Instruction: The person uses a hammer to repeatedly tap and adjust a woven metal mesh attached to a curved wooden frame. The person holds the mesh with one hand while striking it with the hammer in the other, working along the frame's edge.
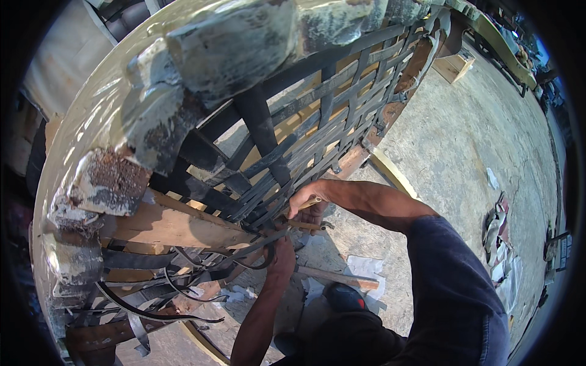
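Observation:
A curved sofa frame (177,227) stands tipped up in front of me, with dark webbing straps (259,122) woven across it. My right hand (308,206) is closed around a tool with tan, wooden-looking handles (302,226); its exact kind is unclear. It works close against the lower edge of the webbing. Just below and to the left, my left hand (281,253) is closed at the end of a strap by the frame's rail, its fingertips partly hidden. The tool's working end is hidden among the straps.
Loose strap ends (159,314) hang at the lower left. Worn foam blocks (232,52) line the frame's upper edge. A wooden stick (339,276) and white scraps (366,268) lie by my shoe (345,297). Torn material (497,238) and a wooden box (455,64) lie on the concrete to the right.

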Demonstrator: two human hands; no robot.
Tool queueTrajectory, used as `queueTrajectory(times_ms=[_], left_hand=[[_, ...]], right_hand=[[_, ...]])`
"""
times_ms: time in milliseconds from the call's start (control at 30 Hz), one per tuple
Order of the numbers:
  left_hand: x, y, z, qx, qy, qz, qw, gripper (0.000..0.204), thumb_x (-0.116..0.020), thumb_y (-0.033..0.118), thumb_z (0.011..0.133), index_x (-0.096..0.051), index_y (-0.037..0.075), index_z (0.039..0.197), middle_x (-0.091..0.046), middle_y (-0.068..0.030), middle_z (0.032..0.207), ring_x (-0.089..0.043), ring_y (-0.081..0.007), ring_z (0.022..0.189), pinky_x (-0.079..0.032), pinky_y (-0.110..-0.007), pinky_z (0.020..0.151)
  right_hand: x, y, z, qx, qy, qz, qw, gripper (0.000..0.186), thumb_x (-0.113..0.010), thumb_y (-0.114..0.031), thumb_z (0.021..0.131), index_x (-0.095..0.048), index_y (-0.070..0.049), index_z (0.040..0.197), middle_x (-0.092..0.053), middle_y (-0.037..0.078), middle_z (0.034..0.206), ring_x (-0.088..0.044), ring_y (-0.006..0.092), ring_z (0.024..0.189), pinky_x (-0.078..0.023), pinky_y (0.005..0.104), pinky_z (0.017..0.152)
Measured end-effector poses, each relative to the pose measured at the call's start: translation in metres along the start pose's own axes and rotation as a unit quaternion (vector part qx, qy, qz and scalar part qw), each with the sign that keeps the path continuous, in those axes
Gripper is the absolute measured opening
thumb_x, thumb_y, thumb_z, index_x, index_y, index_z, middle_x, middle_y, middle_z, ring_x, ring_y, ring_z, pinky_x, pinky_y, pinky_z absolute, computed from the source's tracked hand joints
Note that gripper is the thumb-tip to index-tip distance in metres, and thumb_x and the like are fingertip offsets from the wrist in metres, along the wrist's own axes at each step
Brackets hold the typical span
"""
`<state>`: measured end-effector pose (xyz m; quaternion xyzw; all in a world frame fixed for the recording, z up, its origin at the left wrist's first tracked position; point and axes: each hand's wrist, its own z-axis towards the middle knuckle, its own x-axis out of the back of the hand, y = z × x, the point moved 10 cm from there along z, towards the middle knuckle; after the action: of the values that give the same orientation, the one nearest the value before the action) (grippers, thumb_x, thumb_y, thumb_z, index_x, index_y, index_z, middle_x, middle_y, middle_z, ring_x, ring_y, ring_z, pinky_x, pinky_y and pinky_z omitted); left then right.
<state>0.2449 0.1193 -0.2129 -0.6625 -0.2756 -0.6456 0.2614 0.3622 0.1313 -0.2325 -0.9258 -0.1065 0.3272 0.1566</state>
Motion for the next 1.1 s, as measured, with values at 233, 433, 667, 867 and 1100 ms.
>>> queueTrajectory(times_ms=[233, 433, 667, 867, 1100], left_hand=[[0.006, 0.002, 0.002, -0.012, -0.028, 0.020, 0.999, 0.057, -0.060, 0.006, 0.093, -0.043, -0.005, 0.147, -0.052, -0.0233, 0.142, -0.055, -0.0384, 0.130, -0.048, -0.046, 0.105], [-0.004, -0.008, -0.005, -0.048, -0.054, 0.065, 0.995, 0.059, -0.061, 0.007, 0.094, -0.042, -0.005, 0.148, -0.052, -0.0237, 0.141, -0.051, -0.0385, 0.134, -0.047, -0.046, 0.107], [-0.009, -0.003, -0.011, -0.088, -0.086, 0.084, 0.989, 0.066, -0.062, 0.005, 0.090, -0.039, -0.005, 0.152, -0.046, -0.0273, 0.148, -0.042, -0.0477, 0.140, -0.035, -0.058, 0.116], [0.006, -0.004, -0.011, -0.035, -0.095, 0.014, 0.995, 0.065, -0.060, 0.004, 0.090, -0.040, -0.004, 0.151, -0.046, -0.0275, 0.148, -0.044, -0.0472, 0.138, -0.037, -0.057, 0.115], [0.004, 0.004, -0.001, -0.033, -0.112, -0.005, 0.993, 0.058, -0.063, 0.004, 0.088, -0.047, -0.004, 0.143, -0.057, -0.0246, 0.135, -0.057, -0.0432, 0.124, -0.046, -0.052, 0.105]], right_hand=[[-0.025, 0.037, -0.024, 0.118, 0.194, -0.020, 0.974, 0.032, -0.069, -0.018, 0.090, -0.056, 0.003, 0.109, -0.062, 0.019, 0.083, -0.066, 0.0277, 0.066, -0.056, 0.0433, 0.059], [-0.036, 0.056, -0.016, 0.160, 0.376, -0.151, 0.900, 0.038, -0.071, -0.022, 0.083, -0.065, 0.010, 0.104, -0.071, 0.015, 0.081, -0.071, 0.0237, 0.062, -0.059, 0.0400, 0.062], [-0.008, 0.085, 0.004, 0.132, 0.487, -0.370, 0.780, 0.036, -0.057, -0.021, 0.088, -0.074, 0.007, 0.104, -0.072, 0.030, 0.104, -0.071, 0.0451, 0.103, -0.058, 0.0499, 0.088], [-0.015, 0.106, 0.026, 0.221, 0.580, -0.309, 0.720, 0.041, -0.058, -0.022, 0.090, -0.054, 0.001, 0.123, -0.072, 0.029, 0.095, -0.072, 0.0476, 0.090, -0.057, 0.0570, 0.080], [-0.027, 0.094, 0.022, 0.320, 0.475, -0.165, 0.803, 0.058, -0.062, -0.028, 0.096, -0.042, 0.001, 0.141, -0.067, 0.033, 0.114, -0.072, 0.0467, 0.099, -0.058, 0.0568, 0.075]])
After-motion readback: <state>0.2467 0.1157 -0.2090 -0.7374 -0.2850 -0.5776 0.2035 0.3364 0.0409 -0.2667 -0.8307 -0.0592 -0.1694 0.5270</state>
